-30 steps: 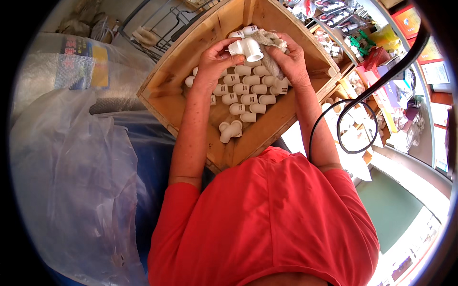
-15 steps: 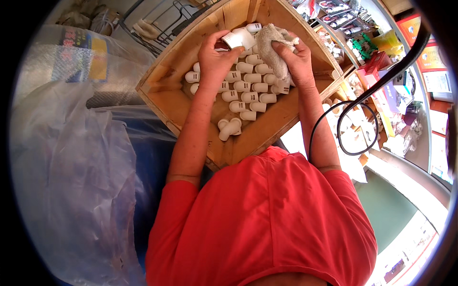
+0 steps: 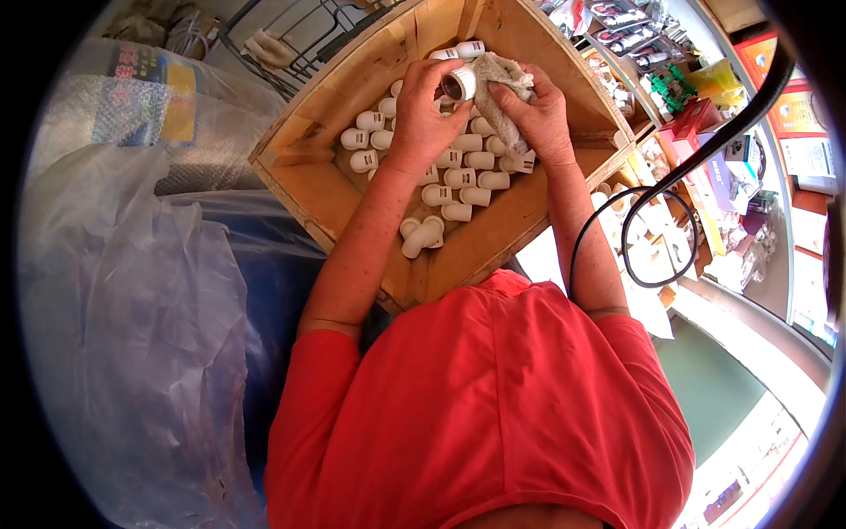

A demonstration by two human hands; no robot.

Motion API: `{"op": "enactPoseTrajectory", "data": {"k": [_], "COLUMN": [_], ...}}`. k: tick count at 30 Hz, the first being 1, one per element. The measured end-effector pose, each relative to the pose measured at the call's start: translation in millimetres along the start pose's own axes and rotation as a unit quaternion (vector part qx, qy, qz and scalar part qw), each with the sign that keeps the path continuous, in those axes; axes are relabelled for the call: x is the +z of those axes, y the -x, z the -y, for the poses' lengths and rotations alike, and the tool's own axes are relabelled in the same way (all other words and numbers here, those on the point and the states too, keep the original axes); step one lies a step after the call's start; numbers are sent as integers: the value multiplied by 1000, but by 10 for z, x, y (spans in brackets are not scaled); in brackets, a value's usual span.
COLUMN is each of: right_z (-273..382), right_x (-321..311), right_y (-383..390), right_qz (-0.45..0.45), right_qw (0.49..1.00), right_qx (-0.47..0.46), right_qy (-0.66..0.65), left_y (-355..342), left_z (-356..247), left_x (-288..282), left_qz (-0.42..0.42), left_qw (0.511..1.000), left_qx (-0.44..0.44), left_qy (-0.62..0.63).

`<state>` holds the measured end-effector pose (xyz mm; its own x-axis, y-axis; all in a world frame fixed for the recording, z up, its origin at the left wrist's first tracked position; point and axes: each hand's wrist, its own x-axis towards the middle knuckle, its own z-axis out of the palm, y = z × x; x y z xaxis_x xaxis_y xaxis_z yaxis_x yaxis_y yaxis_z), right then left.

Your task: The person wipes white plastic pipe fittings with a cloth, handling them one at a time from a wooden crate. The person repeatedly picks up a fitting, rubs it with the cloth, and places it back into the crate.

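Observation:
My left hand (image 3: 429,119) is closed round a white plastic pipe fitting (image 3: 460,82), whose dark round opening faces up and to the left. Close beside it, my right hand (image 3: 539,110) grips a greyish, fuzzy cloth (image 3: 500,104) that touches or nearly touches the fitting. Both hands are over a wooden box (image 3: 344,198). Rows of white elbow fittings (image 3: 459,178) lie on the bottom of the box, partly hidden under my hands and the cloth. Nearer to me, a branched white fitting (image 3: 422,236) lies apart from the rows.
Left of the box are wrapped rolls (image 3: 132,97) and a large sheet of clear plastic (image 3: 132,326). A black cable (image 3: 705,154) loops down on the right, in front of shelves with boxes and small parts. Behind the box stands a black wire rack (image 3: 291,40).
The fitting in my left hand has turned, so its round opening now shows. My left hand has shifted right, closer to the cloth, and more elbow fittings at the left are uncovered.

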<state>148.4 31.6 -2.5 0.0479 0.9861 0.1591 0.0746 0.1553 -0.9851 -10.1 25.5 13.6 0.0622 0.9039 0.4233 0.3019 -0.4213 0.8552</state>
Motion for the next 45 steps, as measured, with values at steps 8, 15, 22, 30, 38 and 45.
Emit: {"op": "enactPoseTrajectory", "data": {"k": [8,15,22,30,38,45], "right_z": [212,321,192,162,219,231], "right_x": [94,90,44,84,85,116], "right_y": [95,159,91,68,121,106], "right_qz": [-23,63,30,-11,15,-12], "right_qw": [967,954,984,974,968,984], "right_qx": [-115,-104,-151,-180,-91,-119], "right_qy": [225,274,92,135,234,130], "left_y": [8,-44,-100,-57,-45,-100], "left_z": [28,183,172,-8,-19,17], "left_x": [-12,-102,-149,-42,-40,-103], "left_qz": [-24,-97,-113,-49,-54,-95], "left_qw": [999,986,963,998,998,993], "left_qx": [-41,-110,-150,-18,-17,-57], "left_qy": [20,85,192,26,-2,42]}}
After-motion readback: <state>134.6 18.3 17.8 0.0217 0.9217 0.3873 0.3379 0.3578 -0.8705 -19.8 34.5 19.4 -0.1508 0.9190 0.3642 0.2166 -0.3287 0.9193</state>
